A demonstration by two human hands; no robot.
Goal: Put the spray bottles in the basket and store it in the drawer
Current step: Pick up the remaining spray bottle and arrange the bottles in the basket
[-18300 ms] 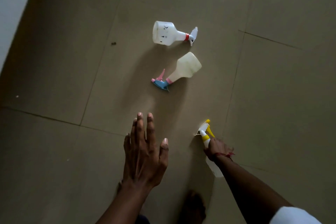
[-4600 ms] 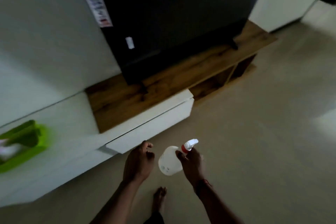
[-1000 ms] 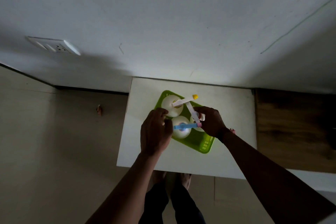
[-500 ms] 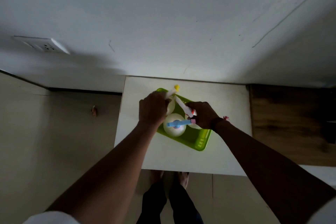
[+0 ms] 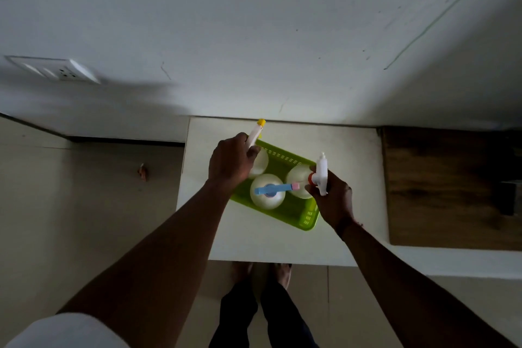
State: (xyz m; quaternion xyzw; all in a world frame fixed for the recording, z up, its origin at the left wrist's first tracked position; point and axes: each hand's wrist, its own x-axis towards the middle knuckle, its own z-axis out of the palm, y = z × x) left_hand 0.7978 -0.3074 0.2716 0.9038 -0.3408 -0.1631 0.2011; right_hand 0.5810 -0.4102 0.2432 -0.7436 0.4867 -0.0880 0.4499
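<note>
Three bottles up, basket crowded!

Left hand point(image 5: 230, 162) wraps the yellow-nozzled white spray bottle point(image 5: 255, 147) at the slotted green plastic basket point(image 5: 306, 216)'s far corner; right hand point(image 5: 333, 196) pinches the red-collared white-trigger bottle point(image 5: 320, 174); blue-trigger bottle point(image 5: 268, 191) stands between. Risk: tall, top-heavy bottles tipping when the basket leaves the white bench point(image 5: 282, 243).

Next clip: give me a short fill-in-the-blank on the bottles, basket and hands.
1. The basket is coloured ____.
2. It holds ____ spray bottles.
3. The left hand grips the bottle with the ____ nozzle tip.
4. The right hand grips the bottle with the ____ collar.

Missing words: green; three; yellow; red
</note>
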